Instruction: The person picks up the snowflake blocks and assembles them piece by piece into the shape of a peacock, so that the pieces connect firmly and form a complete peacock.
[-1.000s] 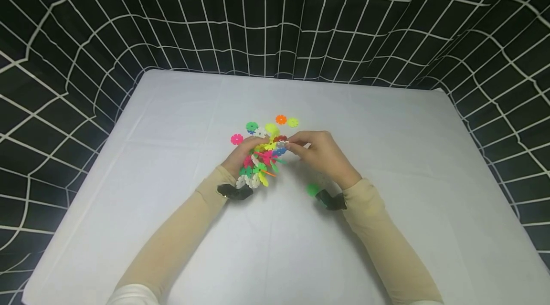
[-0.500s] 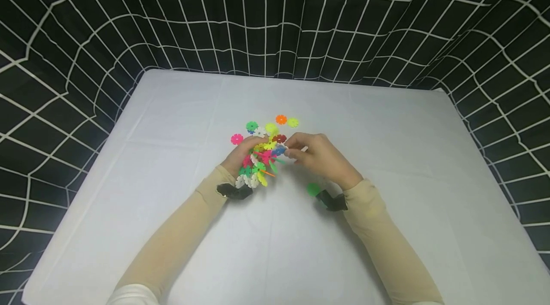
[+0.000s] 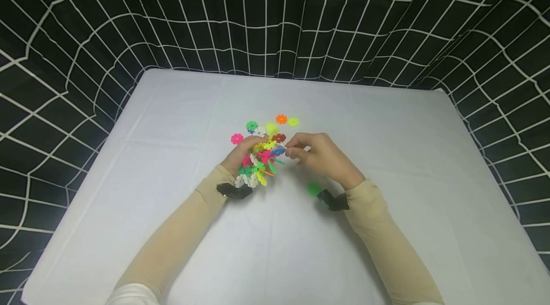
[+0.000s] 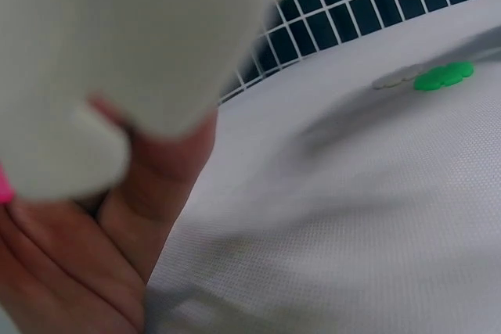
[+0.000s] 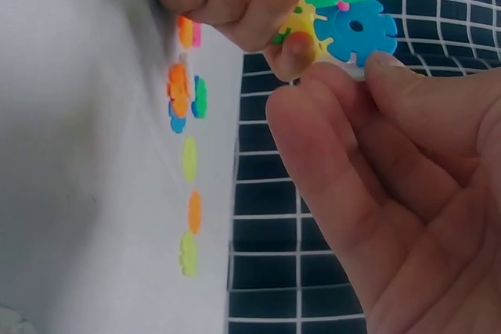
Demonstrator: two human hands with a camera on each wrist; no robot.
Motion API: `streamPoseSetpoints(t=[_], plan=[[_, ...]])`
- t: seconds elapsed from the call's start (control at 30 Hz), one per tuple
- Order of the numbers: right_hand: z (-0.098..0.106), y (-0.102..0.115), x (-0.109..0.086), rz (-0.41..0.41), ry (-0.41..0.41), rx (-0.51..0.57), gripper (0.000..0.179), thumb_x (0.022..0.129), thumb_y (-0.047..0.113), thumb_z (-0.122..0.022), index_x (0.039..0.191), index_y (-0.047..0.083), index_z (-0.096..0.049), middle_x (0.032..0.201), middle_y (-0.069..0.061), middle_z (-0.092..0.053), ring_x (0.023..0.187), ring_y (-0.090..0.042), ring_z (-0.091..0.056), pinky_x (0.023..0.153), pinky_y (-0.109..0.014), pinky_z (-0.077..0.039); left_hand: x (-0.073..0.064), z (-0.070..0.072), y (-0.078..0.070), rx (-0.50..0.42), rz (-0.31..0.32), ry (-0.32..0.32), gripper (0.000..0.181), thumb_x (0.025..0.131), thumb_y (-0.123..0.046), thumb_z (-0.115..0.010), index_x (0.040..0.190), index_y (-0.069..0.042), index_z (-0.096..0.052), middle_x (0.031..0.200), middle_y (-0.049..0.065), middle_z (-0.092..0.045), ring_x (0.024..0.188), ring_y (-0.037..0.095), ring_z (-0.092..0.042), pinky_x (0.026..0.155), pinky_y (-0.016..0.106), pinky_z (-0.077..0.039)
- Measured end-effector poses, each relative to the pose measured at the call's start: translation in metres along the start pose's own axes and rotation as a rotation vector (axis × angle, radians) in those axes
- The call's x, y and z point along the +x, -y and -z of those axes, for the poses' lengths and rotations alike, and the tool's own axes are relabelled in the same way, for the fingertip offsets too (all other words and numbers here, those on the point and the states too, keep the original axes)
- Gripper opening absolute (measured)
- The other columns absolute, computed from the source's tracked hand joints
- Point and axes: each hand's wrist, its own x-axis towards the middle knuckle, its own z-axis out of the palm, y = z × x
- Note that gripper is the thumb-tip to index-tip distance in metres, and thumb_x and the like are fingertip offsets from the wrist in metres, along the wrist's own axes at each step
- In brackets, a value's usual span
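Note:
In the head view my left hand holds a cluster of interlocking plastic flower discs in green, pink, white, yellow and blue. My right hand is at the cluster's right side, thumb and fingers pinching a white disc whose edge shows in the right wrist view. Right beside those fingertips is a notched blue disc; a dark red disc sits just above it in the head view. Blurred white discs of the cluster cover much of my left palm in the left wrist view.
Behind the cluster, loose discs lie on the white tabletop: pink, green, orange and yellow-green among them. Another green disc lies near my right wrist. A dark curtain with white grid lines surrounds the table.
My right fingertips have shifted slightly down, from near the dark red disc to beside the blue one, the white disc still pinched. The left hand has barely moved.

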Motion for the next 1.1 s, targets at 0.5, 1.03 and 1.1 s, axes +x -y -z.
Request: streamPoseSetpoints(t=[0.5, 1.03, 1.1], plan=[[-0.0026, 0.0, 0.002, -0.005, -0.036, 0.008, 0.009, 0.097, 0.018, -0.068, 0.102, 0.013, -0.073, 0.103, -0.012, -0.075, 0.083, -0.028, -0.075, 0.082, -0.04, -0.062, 0.0006, 0.0001, 0.0, 0.009, -0.012, -0.054, 0.056, 0.091, -0.05, -0.056, 0.143, -0.028, -0.053, 0.147, -0.005, -0.05, 0.129, 0.013, -0.052, 0.113, 0.033, -0.044], [-0.0024, 0.0037, 0.0016, -0.043, -0.073, -0.011, 0.01, 0.098, 0.023, -0.066, 0.102, 0.014, -0.07, 0.104, -0.005, -0.075, 0.083, -0.025, -0.075, 0.08, -0.038, -0.06, 0.0005, 0.0013, 0.0008, 0.08, -0.037, -0.081, 0.059, 0.089, -0.051, -0.058, 0.144, -0.027, -0.054, 0.158, -0.005, -0.042, 0.151, 0.021, -0.03, 0.127, 0.054, -0.021], [-0.0024, 0.0035, 0.0016, -0.039, -0.071, -0.042, 0.009, 0.097, 0.023, -0.067, 0.101, 0.015, -0.07, 0.104, -0.005, -0.075, 0.081, -0.024, -0.073, 0.077, -0.036, -0.059, 0.0, 0.0013, 0.0007, 0.078, -0.029, -0.083, 0.06, 0.089, -0.053, -0.058, 0.144, -0.029, -0.054, 0.157, -0.006, -0.042, 0.15, 0.019, -0.031, 0.126, 0.053, -0.022]])
